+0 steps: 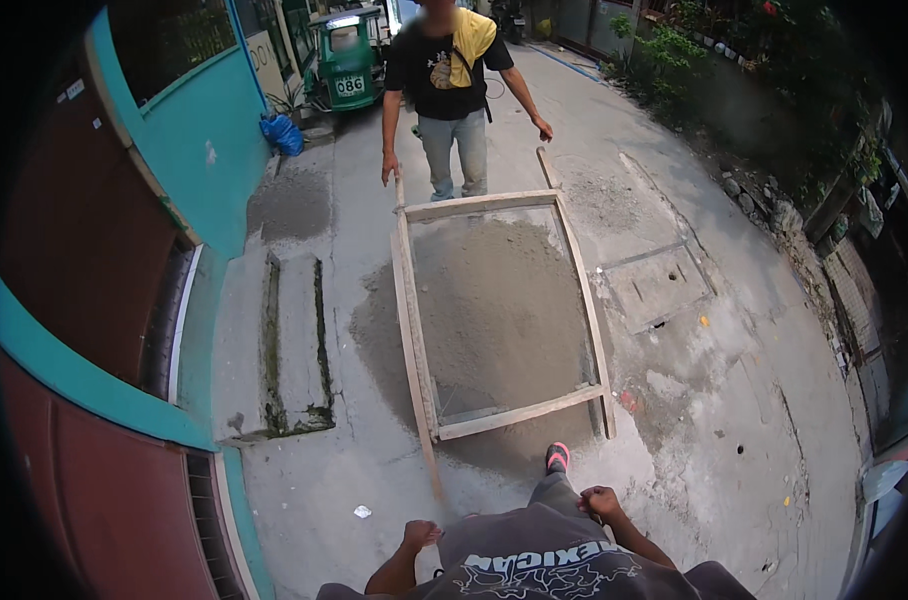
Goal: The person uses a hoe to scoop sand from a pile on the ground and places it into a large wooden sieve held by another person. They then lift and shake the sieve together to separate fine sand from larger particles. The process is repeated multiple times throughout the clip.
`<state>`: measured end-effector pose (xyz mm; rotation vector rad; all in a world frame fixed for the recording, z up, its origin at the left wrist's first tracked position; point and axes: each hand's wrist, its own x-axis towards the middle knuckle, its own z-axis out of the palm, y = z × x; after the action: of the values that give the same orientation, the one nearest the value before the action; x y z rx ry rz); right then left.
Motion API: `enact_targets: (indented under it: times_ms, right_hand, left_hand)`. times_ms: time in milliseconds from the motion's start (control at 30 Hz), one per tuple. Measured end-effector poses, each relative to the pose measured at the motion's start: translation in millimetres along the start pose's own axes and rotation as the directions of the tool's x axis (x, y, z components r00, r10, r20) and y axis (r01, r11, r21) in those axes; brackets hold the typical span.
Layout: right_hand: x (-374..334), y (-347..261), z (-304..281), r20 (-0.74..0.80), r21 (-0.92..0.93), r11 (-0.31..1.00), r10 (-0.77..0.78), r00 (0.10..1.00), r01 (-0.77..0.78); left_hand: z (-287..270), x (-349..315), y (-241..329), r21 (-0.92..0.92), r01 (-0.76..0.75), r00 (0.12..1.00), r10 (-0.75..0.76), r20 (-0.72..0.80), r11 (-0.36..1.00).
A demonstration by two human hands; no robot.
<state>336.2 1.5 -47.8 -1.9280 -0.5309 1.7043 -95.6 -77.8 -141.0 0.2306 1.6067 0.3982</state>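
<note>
A wooden-framed sand screen (pixel 489 206) lies over a heap of grey sand (pixel 494 290), its long side rails sticking out past the crosspieces. My left hand (pixel 421 535) is closed beside my shirt, just below the near end of the left rail; something pale shows under it, too little to name. My right hand (pixel 601 503) is curled into a loose fist by my thigh, apart from the near right rail end, with nothing visible in it. Across the screen stands a person (pixel 444 80) with one hand at the far left rail end and the other just above the far right one.
Concrete steps (pixel 299 340) and a teal wall (pixel 189 150) border the left side. Behind are a green tricycle cab (pixel 349 70) and a blue bag (pixel 282 134). A concrete cover (pixel 659 285) lies to the right, rubble and plants (pixel 674 50) beyond. My shoe (pixel 557 457) is near the sand.
</note>
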Motion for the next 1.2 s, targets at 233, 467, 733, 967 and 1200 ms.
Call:
enact_targets:
  times_ms: [233,467,733,967,1200]
  right_hand:
    - [103,-94,-69,0.220,-0.319,0.946,0.013,0.975,0.060]
    - [195,-116,-121,0.164,-0.452,0.888,0.173,0.971,-0.082]
    - [325,-56,-153,-0.128,-0.638,0.735,0.193,0.973,-0.230]
    - [415,24,-158,-0.256,-0.781,0.620,-0.213,0.943,-0.071]
    - [458,62,-167,-0.149,-0.289,0.915,-0.335,0.930,0.283]
  left_hand:
    - [75,-26,-31,-0.356,0.123,0.986,-0.156,-0.065,0.926]
    - [129,-7,50,-0.216,0.075,0.973,-0.119,-0.196,0.974]
    - [83,133,57,-0.010,0.076,0.859,-0.071,-0.506,0.997]
    - [24,264,16,0.336,0.072,0.722,0.183,-0.667,0.939]
    - [37,307,6,0.068,-0.119,0.855,0.137,-0.501,0.991]
